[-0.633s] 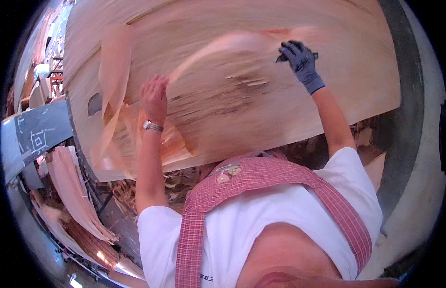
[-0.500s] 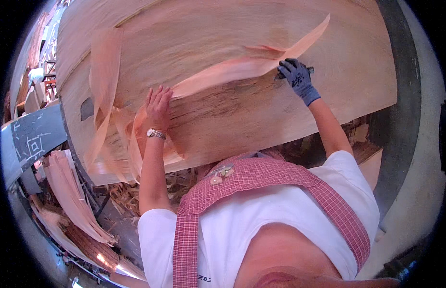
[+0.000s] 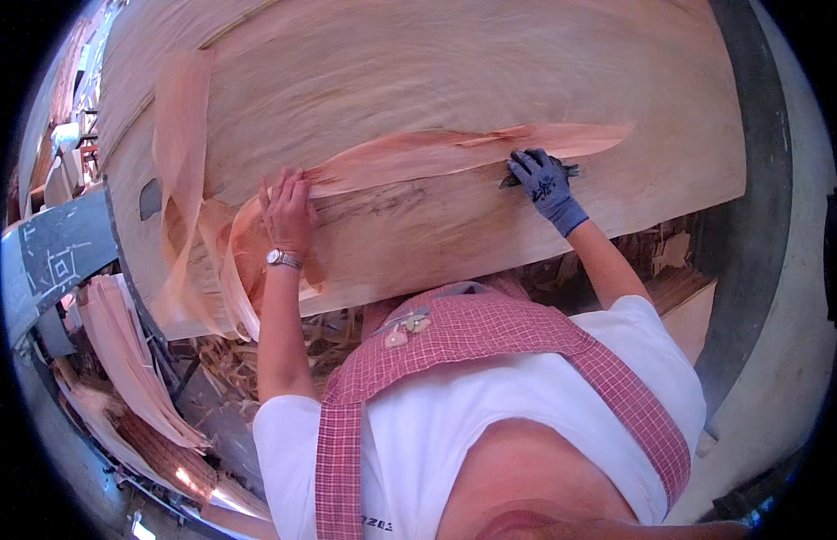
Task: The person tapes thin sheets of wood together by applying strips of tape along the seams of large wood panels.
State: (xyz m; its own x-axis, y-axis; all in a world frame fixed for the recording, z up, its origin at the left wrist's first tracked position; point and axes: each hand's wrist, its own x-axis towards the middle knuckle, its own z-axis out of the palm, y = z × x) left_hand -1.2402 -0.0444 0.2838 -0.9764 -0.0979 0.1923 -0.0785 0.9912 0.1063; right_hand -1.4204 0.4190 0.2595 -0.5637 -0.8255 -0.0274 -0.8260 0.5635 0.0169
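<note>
A large sheet of pale wood veneer (image 3: 418, 238) spreads out before me. Across it lies a long, thin pinkish veneer strip (image 3: 391, 162), its right end tapering to a point. My left hand (image 3: 289, 211), bare and with a watch on the wrist, rests with fingers extended on the strip's left part. At the strip's lower edge, farther right, my right hand (image 3: 543, 184) wears a blue-grey glove. Its fingers curl over a dark tool (image 3: 571, 170) that sticks out on both sides; the palm hides its exact kind.
Loose curled veneer strips (image 3: 183, 126) lie on the sheet's left side, some hanging over the near edge. A blue-grey metal beam (image 3: 63, 256) and stacked veneer pieces (image 3: 130, 351) are at left. Wood scraps (image 3: 229, 369) fill the space below the sheet. A dark border (image 3: 762, 180) curves along the right.
The strip's raised right end has come down onto the sheet, pointing right. My right hand has moved slightly left and nearer with the dark tool. My left hand has shifted slightly left.
</note>
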